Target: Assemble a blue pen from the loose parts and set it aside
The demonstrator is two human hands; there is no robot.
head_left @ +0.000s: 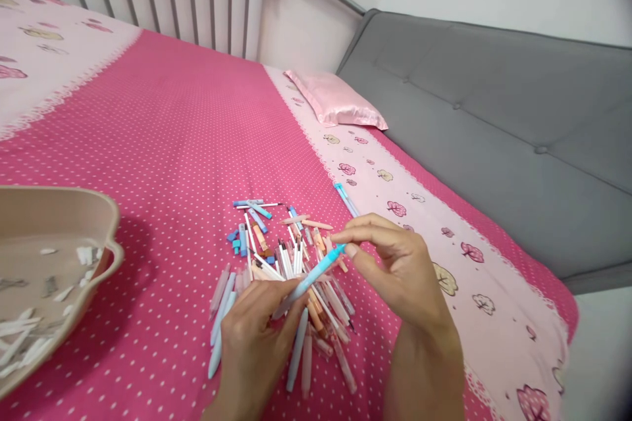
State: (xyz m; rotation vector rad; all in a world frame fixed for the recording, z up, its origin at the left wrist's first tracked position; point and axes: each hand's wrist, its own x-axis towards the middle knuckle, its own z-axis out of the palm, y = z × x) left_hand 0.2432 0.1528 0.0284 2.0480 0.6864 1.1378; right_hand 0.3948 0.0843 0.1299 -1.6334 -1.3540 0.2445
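Note:
A light blue pen (311, 278) is held between both hands above a pile of pen parts (286, 270) on the pink dotted bedsheet (162, 145). My left hand (257, 342) grips the pen's lower barrel with closed fingers. My right hand (395, 263) pinches the pen's upper blue tip between thumb and fingers. The pile holds several blue, pink, orange and white barrels, caps and refills.
A beige tray (106, 223) with white and grey small parts sits at the left. One assembled blue pen (345, 198) lies apart beyond the pile. A pink pillow (336, 100) lies by the grey padded headboard (494, 118). A barred window stands behind the bed.

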